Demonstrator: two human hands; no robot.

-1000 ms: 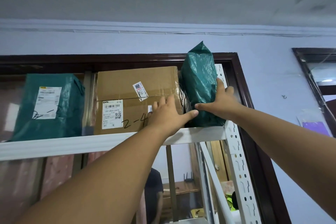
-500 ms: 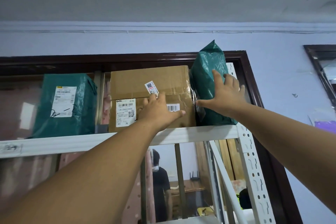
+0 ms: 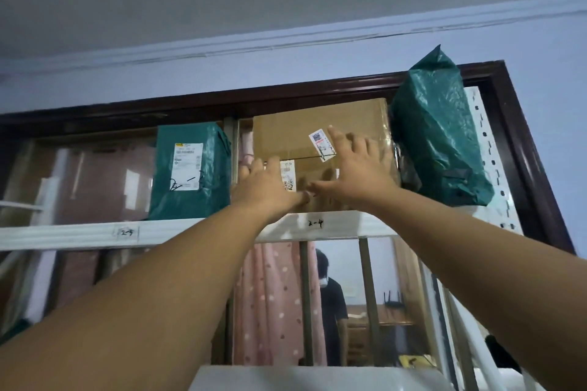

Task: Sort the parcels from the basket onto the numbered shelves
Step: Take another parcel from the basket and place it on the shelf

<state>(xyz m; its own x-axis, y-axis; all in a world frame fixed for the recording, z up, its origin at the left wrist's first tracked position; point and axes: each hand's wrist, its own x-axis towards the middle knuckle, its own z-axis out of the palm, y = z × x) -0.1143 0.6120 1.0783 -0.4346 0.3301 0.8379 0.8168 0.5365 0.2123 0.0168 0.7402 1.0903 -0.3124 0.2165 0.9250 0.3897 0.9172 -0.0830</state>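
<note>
Both hands lie flat against the front of the cardboard box (image 3: 320, 133) on the top shelf (image 3: 333, 225), above the "2-4" mark. The left hand (image 3: 266, 187) and right hand (image 3: 355, 174) have spread fingers, gripping nothing. A green bag (image 3: 441, 136) stands right of the box, touching it; another green parcel (image 3: 190, 171) sits left, apart.

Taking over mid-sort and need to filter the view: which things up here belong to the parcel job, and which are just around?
Job:
cardboard box, both hands on its front: left hand, right hand
tall green bag parcel
green labelled parcel
white shelf, marked 2-4 under the box

Just around:
pink dotted curtain
person in black
dark door frame
</note>
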